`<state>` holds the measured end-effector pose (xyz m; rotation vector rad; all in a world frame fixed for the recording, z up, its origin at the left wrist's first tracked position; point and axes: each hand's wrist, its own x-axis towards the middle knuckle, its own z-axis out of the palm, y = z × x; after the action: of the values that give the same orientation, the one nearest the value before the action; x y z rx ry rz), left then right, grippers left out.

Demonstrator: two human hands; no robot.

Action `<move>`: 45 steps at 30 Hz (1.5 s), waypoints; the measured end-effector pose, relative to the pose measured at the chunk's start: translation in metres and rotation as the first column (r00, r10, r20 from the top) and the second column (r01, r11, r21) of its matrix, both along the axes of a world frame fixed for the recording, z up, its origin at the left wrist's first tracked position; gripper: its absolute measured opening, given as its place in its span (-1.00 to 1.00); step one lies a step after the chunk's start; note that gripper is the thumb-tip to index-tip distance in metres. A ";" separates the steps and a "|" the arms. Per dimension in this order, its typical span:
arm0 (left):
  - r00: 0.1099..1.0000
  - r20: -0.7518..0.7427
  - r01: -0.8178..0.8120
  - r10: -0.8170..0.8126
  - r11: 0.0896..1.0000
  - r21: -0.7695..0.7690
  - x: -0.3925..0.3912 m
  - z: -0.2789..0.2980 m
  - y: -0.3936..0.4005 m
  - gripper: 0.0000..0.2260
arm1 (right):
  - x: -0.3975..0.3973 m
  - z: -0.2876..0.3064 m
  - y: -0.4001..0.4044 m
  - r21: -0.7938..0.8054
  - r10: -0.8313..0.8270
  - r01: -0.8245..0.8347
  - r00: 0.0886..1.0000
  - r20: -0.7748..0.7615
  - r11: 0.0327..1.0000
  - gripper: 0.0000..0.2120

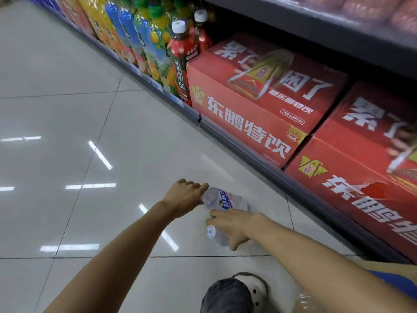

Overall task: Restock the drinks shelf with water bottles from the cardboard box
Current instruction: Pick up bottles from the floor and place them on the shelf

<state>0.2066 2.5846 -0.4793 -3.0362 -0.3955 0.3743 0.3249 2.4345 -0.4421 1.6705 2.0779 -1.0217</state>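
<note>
Water bottles, one per hand: left hand [185, 195] gripping the far bottle [225, 199], right hand [234, 224] clutching the near bottle [216, 236]; long axes pointing rightward to the shelf [259, 154].

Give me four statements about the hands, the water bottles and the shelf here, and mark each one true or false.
1. Each hand holds a water bottle. True: the left hand grips one water bottle, the right hand the other bottle.
2. The bottles have blue caps. False: the one cap in view is white.
3. Red cartons sit on the bottom shelf. True.
4. The floor is carpeted. False: it is glossy tile.
</note>
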 end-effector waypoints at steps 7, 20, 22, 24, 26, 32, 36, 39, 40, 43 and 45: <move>0.982 -0.165 0.116 -0.094 0.985 0.126 0.031 0.078 -0.011 -0.68 | 0.030 0.084 0.002 0.062 -0.276 0.277 0.961 -0.020 0.959 -0.44; 0.927 0.358 -0.092 0.107 0.994 -0.058 0.022 0.303 -0.025 -0.66 | 0.069 0.299 -0.055 0.447 -0.602 0.779 0.625 -0.497 0.440 -0.60; 0.881 0.465 -0.060 0.088 0.995 -0.076 0.032 0.347 -0.038 -0.67 | 0.070 0.333 -0.067 0.527 -0.605 0.767 0.627 -0.492 0.367 -0.50; 0.828 0.553 -0.040 0.089 0.994 -0.099 0.043 0.390 -0.053 -0.69 | 0.071 0.369 -0.085 0.573 -0.589 0.767 0.615 -0.525 0.290 -0.39; 0.745 0.660 0.004 0.092 0.990 -0.142 0.055 0.431 -0.072 -0.73 | 0.073 0.403 -0.109 0.599 -0.550 0.776 0.594 -0.587 0.199 -0.38; 0.464 0.879 0.215 0.111 0.948 -0.233 0.087 0.524 -0.134 -0.81 | 0.084 0.490 -0.187 0.566 -0.303 0.820 0.520 -0.799 -0.086 -0.53; 0.295 0.950 0.324 0.098 0.926 -0.196 0.118 0.584 -0.175 -0.73 | 0.094 0.544 -0.239 0.550 -0.257 0.806 0.496 -0.830 -0.221 -0.52; 0.212 0.974 0.413 0.076 0.897 -0.160 0.142 0.627 -0.209 -0.71 | 0.099 0.578 -0.278 0.575 -0.257 0.763 0.516 -0.817 -0.296 -0.42; 0.187 0.980 0.435 0.072 0.888 -0.149 0.150 0.641 -0.218 -0.72 | 0.101 0.589 -0.290 0.583 -0.252 0.741 0.526 -0.812 -0.332 -0.43; 0.104 0.992 0.463 0.071 0.879 -0.111 0.174 0.678 -0.245 -0.74 | 0.107 0.619 -0.324 0.619 -0.254 0.654 0.570 -0.781 -0.435 -0.54; 0.051 0.997 0.498 0.060 0.864 -0.078 0.185 0.699 -0.263 -0.73 | 0.110 0.639 -0.346 0.644 -0.264 0.589 0.603 -0.752 -0.488 -0.55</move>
<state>0.3918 2.3215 0.2199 -2.9834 0.2724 -2.0870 0.4353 2.0886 0.1972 3.6452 2.1154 1.3053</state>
